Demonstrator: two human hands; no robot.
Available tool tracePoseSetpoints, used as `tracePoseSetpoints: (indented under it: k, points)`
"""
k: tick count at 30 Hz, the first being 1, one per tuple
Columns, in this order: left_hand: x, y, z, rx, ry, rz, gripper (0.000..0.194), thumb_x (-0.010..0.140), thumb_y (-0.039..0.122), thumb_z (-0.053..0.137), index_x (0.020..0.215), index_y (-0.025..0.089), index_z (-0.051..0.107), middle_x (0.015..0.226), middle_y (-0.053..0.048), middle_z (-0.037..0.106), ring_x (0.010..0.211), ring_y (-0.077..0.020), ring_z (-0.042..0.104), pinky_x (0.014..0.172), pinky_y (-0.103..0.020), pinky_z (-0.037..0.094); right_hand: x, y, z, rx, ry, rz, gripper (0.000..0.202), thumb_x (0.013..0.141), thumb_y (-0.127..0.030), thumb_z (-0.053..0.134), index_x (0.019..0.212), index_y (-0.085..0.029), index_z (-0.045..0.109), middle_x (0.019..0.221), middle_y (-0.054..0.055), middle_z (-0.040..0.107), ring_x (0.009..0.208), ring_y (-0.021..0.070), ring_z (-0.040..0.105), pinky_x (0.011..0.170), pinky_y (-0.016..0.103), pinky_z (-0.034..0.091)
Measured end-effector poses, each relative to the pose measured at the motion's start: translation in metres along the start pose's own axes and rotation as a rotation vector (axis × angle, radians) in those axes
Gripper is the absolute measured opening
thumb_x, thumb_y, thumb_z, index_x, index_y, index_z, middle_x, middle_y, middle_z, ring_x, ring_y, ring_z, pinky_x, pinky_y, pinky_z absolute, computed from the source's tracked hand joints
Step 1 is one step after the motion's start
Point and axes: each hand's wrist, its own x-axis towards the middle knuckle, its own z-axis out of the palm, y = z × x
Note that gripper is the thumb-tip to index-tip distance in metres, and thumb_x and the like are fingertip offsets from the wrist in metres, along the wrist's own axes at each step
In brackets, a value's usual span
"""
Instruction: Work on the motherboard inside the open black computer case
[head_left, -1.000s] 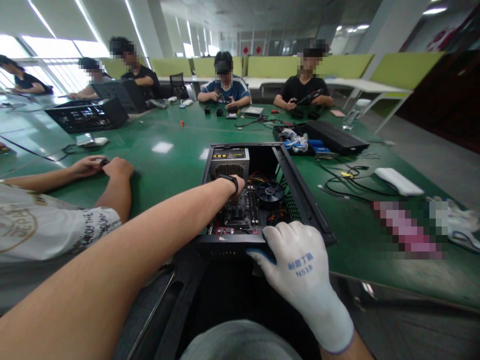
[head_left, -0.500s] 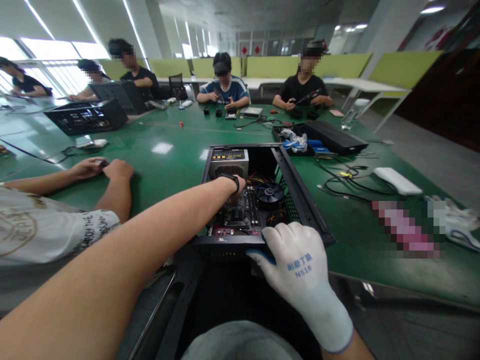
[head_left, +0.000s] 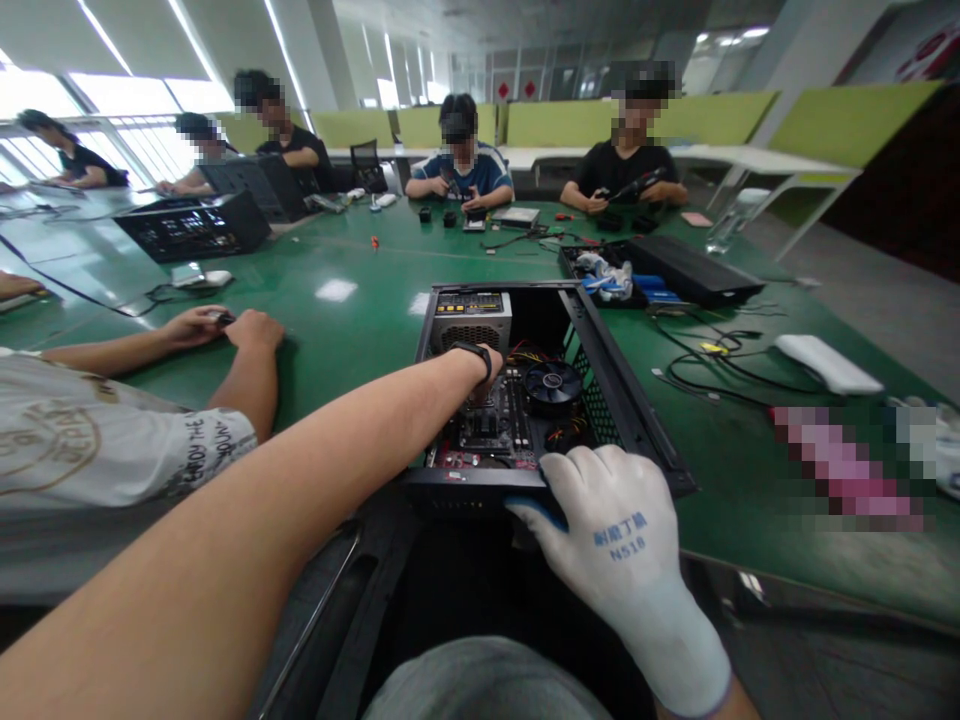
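An open black computer case (head_left: 637, 420) lies on its side at the table's near edge. My right hand (head_left: 611, 510), in a white glove, is closed round its near edge, thumb outside and fingers over the rim. Bare, with a dark band on the wrist, my left hand (head_left: 493, 366) reaches into the case above the motherboard (head_left: 484, 425). Its fingers are mostly hidden, so what they touch does not show. Beyond it sits the power supply (head_left: 471, 325). To its right are a round black fan (head_left: 553, 384) and some coloured wires.
Left of me, a co-worker's hands (head_left: 240, 325) hold a small dark item. Black cables (head_left: 697, 365), a white block (head_left: 829, 363) and a blurred pink item (head_left: 840, 465) lie on the right. Farther off are a tool case (head_left: 600, 275), a clear bottle (head_left: 739, 222) and another computer case (head_left: 191, 228).
The whole view has shifted a little, so the scene sits farther right. My left hand stays inside the case and my right hand keeps its hold on the edge.
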Motion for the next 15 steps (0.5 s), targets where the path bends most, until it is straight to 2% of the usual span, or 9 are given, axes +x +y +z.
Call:
tracePoseSetpoints:
  k: [15]
  points:
    - [-0.0005, -0.0009, 0.0015, 0.011, 0.014, 0.018, 0.071, 0.053, 0.044, 0.088, 0.115, 0.012, 0.074, 0.113, -0.013, 0.074, 0.107, -0.0310, 0.067, 0.096, -0.033, 0.052, -0.0004, -0.0006, -0.0012, -0.008, -0.003, 0.003, 0.033, 0.086, -0.056, 0.061, 0.086, -0.023, 0.059, 0.077, 0.004, 0.056, 0.076, 0.0228, 0.044, 0.067, 0.036, 0.018]
